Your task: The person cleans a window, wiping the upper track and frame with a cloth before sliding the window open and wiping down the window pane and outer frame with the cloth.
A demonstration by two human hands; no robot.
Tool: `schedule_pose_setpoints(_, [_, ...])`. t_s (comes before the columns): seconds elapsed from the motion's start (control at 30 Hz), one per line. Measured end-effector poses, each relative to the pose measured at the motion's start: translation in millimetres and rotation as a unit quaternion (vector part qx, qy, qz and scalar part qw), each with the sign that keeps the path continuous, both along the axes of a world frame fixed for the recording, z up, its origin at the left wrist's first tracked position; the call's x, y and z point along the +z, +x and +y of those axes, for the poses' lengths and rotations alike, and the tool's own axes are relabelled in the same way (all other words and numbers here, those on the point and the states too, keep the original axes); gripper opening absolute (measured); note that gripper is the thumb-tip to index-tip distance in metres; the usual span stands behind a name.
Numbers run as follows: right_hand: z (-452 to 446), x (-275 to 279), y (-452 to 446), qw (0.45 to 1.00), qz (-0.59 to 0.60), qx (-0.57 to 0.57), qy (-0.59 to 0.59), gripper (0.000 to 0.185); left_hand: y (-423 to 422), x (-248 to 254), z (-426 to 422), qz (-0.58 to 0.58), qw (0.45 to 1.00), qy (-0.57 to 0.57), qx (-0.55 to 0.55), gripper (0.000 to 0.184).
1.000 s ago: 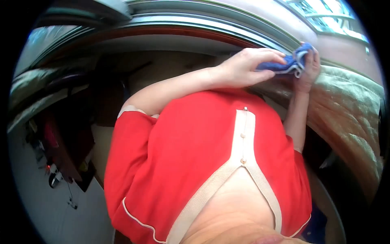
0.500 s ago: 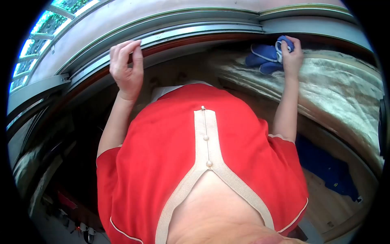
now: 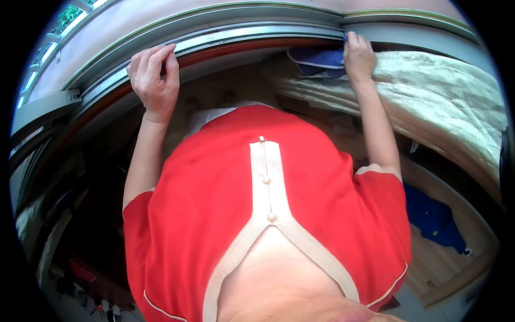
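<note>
I have the blue cloth (image 3: 317,58) with its pale edging at the far end of my reach, just below the metal track (image 3: 257,35). My right hand (image 3: 360,56) is clamped on its right end, fingers closed over it, and the rest spreads out leftward. My left hand (image 3: 153,80) is well apart, near the track's left stretch, its fingers curled; I can't tell whether thumb and forefinger meet. Pale, shiny fabric (image 3: 440,88) lies right of my right hand, and lower right, a dark blue item (image 3: 435,219) rests on a wooden surface (image 3: 424,271).
</note>
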State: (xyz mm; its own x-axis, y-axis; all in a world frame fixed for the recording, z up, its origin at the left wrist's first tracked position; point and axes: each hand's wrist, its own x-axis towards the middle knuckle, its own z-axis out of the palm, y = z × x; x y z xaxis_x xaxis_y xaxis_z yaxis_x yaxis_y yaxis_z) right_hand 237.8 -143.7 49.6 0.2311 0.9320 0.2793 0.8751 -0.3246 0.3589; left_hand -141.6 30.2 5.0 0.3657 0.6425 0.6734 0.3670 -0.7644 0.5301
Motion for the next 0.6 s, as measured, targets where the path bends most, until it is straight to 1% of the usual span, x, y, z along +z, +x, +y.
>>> schedule_pose_setpoints(0.07, [3,-1,-3,0.997,-0.021,-0.035,-0.064,0.005,1,2,-2,0.001,1.0,0.0,-0.003,0.016])
schedule_pose_setpoints(0.1, [7,8,-7,0.993,-0.007,-0.051,-0.107,0.006,0,3,-2,0.0,1.0,0.003,-0.011,0.016])
schedule_pose_setpoints(0.13, [8,10,-4,0.993,-0.008,-0.052,-0.108,0.006,0,3,-2,-0.003,1.0,0.008,-0.019,0.017])
schedule_pose_setpoints(0.17, [9,13,6,0.987,0.008,-0.043,-0.152,0.007,2,1,-1,-0.027,0.999,0.027,-0.018,0.017])
schedule_pose_setpoints(0.23, [8,25,13,0.971,0.055,-0.022,-0.234,0.012,5,4,-6,-0.031,0.999,0.031,-0.02,0.017])
schedule_pose_setpoints(0.27, [7,28,17,0.97,0.055,-0.021,-0.235,0.012,5,4,-8,-0.036,0.999,0.034,-0.022,0.017])
schedule_pose_setpoints(0.33, [11,33,24,0.948,0.046,0.029,-0.312,0.012,3,3,-10,-0.035,0.999,0.033,-0.019,0.017])
schedule_pose_setpoints(0.37, [17,32,23,0.945,0.044,0.013,-0.325,0.016,2,5,-12,-0.032,0.999,0.02,-0.026,0.017])
schedule_pose_setpoints(0.4, [23,33,9,0.947,0.037,0.007,-0.32,0.016,-6,4,-6,-0.034,0.999,0.013,-0.04,0.016])
schedule_pose_setpoints(0.47, [30,33,-2,0.94,0.026,-0.078,-0.332,0.022,-9,2,-4,-0.046,0.998,0.014,-0.044,0.016])
schedule_pose_setpoints(0.5, [29,33,-1,0.94,0.025,-0.076,-0.331,0.022,-9,2,-4,-0.054,0.997,0.017,-0.051,0.016])
schedule_pose_setpoints(0.57, [25,33,4,0.942,-0.027,-0.064,-0.328,0.016,-11,-1,-4,-0.063,0.996,0.018,-0.052,0.016])
schedule_pose_setpoints(0.6, [24,34,8,0.938,-0.025,-0.043,-0.344,0.016,-13,-4,-3,-0.075,0.995,0.021,-0.055,0.016])
